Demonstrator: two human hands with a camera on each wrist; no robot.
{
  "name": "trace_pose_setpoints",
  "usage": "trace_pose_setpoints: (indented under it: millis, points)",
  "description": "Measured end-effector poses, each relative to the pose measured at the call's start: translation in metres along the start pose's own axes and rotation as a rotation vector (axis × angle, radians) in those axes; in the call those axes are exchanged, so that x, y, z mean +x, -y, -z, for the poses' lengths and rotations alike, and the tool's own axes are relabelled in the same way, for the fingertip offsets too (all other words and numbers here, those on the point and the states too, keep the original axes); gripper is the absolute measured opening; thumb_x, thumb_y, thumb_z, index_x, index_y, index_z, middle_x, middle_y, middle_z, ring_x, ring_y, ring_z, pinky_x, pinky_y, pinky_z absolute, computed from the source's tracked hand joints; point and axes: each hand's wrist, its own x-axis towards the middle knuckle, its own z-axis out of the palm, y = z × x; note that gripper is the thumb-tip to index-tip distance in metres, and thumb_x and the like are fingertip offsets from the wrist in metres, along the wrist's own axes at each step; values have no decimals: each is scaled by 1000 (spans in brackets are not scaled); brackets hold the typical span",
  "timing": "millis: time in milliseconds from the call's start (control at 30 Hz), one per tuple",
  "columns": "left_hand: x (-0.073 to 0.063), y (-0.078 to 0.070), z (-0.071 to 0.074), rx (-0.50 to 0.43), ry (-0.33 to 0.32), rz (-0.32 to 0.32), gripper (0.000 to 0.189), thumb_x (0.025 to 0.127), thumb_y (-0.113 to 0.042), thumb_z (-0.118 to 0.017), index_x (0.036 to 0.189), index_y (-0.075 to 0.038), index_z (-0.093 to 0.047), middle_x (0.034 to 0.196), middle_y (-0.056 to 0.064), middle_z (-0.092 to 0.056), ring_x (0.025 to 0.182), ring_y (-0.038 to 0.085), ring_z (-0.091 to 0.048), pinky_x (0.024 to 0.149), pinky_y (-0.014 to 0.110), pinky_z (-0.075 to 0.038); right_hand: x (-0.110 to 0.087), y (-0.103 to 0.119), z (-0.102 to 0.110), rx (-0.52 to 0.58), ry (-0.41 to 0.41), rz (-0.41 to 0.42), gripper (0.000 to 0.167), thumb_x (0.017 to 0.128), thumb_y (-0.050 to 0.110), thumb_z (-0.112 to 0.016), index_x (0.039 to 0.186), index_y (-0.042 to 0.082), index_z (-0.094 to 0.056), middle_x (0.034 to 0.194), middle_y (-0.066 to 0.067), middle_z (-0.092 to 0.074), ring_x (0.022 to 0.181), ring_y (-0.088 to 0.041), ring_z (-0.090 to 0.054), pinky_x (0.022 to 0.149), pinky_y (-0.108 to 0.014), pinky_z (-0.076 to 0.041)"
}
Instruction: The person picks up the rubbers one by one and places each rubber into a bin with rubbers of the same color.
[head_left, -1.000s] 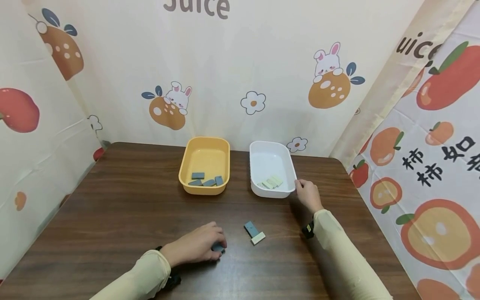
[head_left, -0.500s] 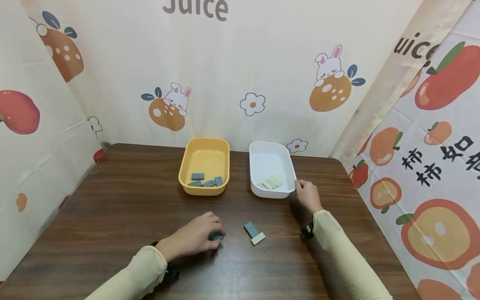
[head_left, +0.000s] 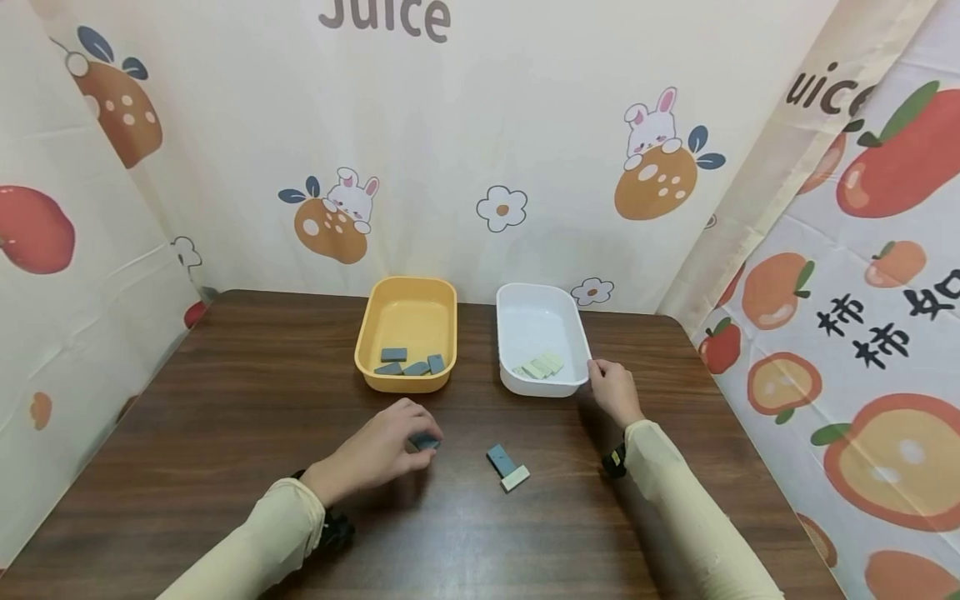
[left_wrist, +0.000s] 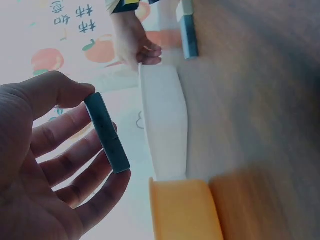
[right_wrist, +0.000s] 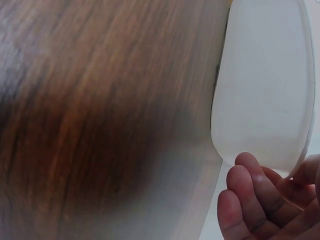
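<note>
My left hand (head_left: 375, 450) grips a blue-grey rectangular block (left_wrist: 107, 132) between thumb and fingertips, raised above the table in front of the yellow tray (head_left: 411, 321). In the left wrist view, the block's narrow side faces the camera. At the right, my right hand (head_left: 617, 392) pinches the rim of the white tray (head_left: 538, 321) at its near right corner. The right wrist view has the thumb and a finger on that rim, the other fingers curled beneath it. Another blue-grey block (head_left: 499, 458) lies on the table, touching a cream block (head_left: 515, 478).
Several blue-grey pieces (head_left: 393, 355) lie at the near end inside the yellow tray. Inside the white tray, several pale cream pieces (head_left: 543, 365) sit near its front wall. A printed curtain (head_left: 450, 125) hangs behind the brown wooden table (head_left: 247, 400).
My left hand has lifted the blue-grey block off the table and carried it forward, slightly left, toward the yellow tray. The right hand keeps its hold on the white tray.
</note>
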Motion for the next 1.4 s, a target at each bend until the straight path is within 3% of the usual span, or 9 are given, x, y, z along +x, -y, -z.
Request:
trace_pose_setpoints:
  millis: [533,700,1133,1400]
  points:
    - [22,25,13,-146,-45,194,13,85,-19,-73,98,-18,-75,97,-7,-70,89,10,-57,78,28,-49,0,-1,-2,-4,-15,7,42,103,28,-39,108,-1,-69,75,-13,-68,67,-20,-56,61,-28,-42]
    - [31,34,19,-197,-81,261,15,86,-19,-72,99,-14,-75,98,-3,-71,89,14,-59,79,34,-50,0,-2,-4,0,-22,10,42,103,29,-39,107,0,-69,75,-13,-68,68,-20,-56,61,-28,-42]
    - [53,71,16,-203,-201,417,22,87,-18,-72,104,-4,-73,105,12,-71,96,26,-64,87,44,-52,0,-1,-4,-2,-27,-2,41,104,28,-40,114,-1,-68,77,-13,-69,68,-21,-56,61,-28,-41]
    - [71,87,15,-182,-175,488,24,90,-18,-68,109,-3,-71,110,13,-71,102,28,-63,92,46,-51,1,-2,-4,7,-33,0,42,104,29,-40,111,-1,-69,77,-14,-69,68,-21,-57,61,-28,-42]
